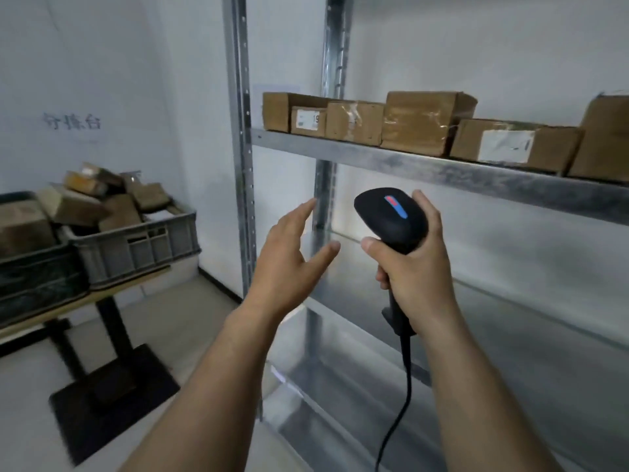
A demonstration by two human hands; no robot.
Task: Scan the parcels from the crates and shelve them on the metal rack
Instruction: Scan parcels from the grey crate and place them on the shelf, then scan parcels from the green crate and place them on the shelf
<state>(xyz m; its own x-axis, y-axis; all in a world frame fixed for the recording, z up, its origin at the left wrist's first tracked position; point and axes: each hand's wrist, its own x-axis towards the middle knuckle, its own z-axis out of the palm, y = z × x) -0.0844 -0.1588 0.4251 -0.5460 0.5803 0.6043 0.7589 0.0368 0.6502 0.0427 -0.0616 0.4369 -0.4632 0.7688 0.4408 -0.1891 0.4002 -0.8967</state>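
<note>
Digits "19" on the white label [308,119] of a small shelved box [309,132]; blurred characters [72,121] on the wall [102,56]

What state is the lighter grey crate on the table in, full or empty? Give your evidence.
Full: cardboard parcels are heaped well above the rim of the grey crate.

The rack [442,172] is showing bare grey metal, mottled, its lower shelves giving back a soft blurred sheen. The boxes [425,122] on it are reading as brown matt cardboard, some carrying clear glossy tape; a white paper label [503,146] is sitting on one. The scanner [391,219] is looking like matt black plastic, with a smooth glossy blue and red strip on top; its cable [405,386] is appearing smooth and dark. The crate [136,250] is showing dull grey moulded plastic. The table edge [119,284] is looking like pale wood, its base [112,396] matt black
</note>
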